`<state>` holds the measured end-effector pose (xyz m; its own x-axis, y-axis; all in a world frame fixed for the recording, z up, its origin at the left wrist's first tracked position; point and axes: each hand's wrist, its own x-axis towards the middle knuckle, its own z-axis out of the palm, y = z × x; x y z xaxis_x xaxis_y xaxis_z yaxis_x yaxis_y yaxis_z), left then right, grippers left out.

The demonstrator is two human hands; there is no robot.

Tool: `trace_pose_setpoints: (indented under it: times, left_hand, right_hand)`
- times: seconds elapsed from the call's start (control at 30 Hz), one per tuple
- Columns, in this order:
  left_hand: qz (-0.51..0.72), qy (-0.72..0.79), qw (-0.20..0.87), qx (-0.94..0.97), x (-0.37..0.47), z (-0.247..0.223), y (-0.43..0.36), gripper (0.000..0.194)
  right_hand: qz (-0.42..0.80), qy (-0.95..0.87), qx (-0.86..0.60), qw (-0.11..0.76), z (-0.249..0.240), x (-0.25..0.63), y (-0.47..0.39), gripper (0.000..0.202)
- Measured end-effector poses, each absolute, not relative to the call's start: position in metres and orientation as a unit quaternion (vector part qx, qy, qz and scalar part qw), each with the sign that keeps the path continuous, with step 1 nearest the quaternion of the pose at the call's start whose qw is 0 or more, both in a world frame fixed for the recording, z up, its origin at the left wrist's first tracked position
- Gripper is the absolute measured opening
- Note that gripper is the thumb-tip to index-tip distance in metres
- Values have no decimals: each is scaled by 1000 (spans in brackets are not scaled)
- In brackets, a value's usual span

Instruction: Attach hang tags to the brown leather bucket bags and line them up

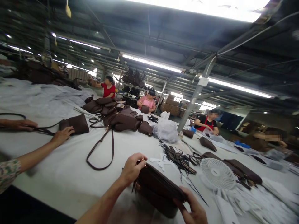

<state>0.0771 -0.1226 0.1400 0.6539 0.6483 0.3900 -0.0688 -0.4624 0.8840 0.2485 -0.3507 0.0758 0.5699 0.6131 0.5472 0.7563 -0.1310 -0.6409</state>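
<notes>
A dark brown bag [158, 189] is held up over the white table near the front, its zippered top edge turned upward. My left hand [133, 168] pinches the bag's upper left corner, by a small metal fitting. At the lower right end my right hand [192, 207] grips the bag, thumb and fingers on either side. A tassel or cord hangs at the bag's left end. Beyond my left hand, a brown strap [113, 149] loops across the table from a heap of brown bags [123, 119].
At the left, another person's hands [61, 136] touch a brown bag [78, 124] and strap. A white fan [217, 174], black tags [178, 157] and brown bags [243, 169] lie right. Clear plastic [165, 130] sits before a metal post [196, 98]. Several people work beyond.
</notes>
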Motion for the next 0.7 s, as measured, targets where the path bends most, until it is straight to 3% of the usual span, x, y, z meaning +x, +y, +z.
trace_pose_setpoints:
  times: [0.23,0.43,0.7]
  left_hand:
    - [224,93,632,736,82,133,-91,14]
    - [194,27,759,622,66,110,-67,36]
    - [177,-32,821,542,80,82,-67,24]
  right_hand:
    - [-195,-554,-735,340,101,238,-307,59]
    - [-219,-591,-716,300,100,217,-261,44]
    - [-129,-627,-704,308,109,232,-260,38]
